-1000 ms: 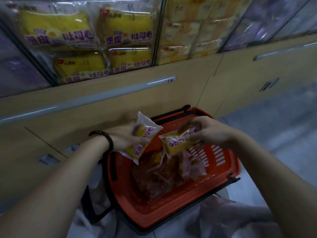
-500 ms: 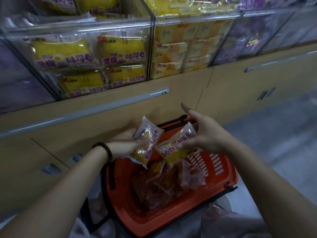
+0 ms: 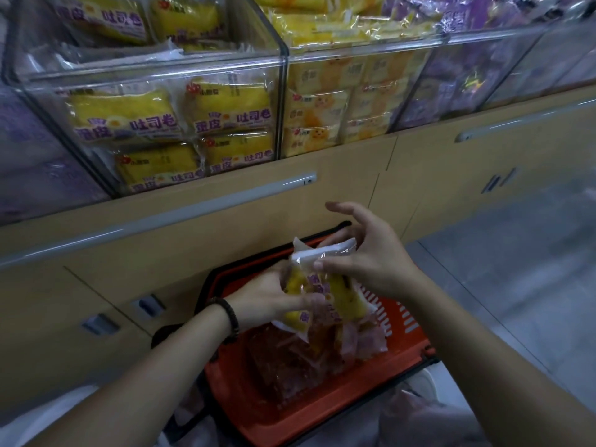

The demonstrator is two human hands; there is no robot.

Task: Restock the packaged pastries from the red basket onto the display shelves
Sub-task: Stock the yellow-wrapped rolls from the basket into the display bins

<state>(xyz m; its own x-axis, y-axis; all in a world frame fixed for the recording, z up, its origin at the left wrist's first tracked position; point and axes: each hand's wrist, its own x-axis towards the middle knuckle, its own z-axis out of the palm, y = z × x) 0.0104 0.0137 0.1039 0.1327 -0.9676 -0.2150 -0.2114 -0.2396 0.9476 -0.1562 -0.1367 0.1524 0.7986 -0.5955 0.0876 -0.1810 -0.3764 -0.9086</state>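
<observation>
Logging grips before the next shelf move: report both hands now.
Left hand: grips the pastry packets.
Right hand: fingers spread, thumb on the packets; whether it pinches cannot be told.

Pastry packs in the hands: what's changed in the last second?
The two pastry packs, held apart a second ago, are now stacked together. The left hand grips both; the right hand pinches their top edge, index finger raised. The view has tilted up toward the display shelves. The red basket stays in place, more packs inside.
</observation>
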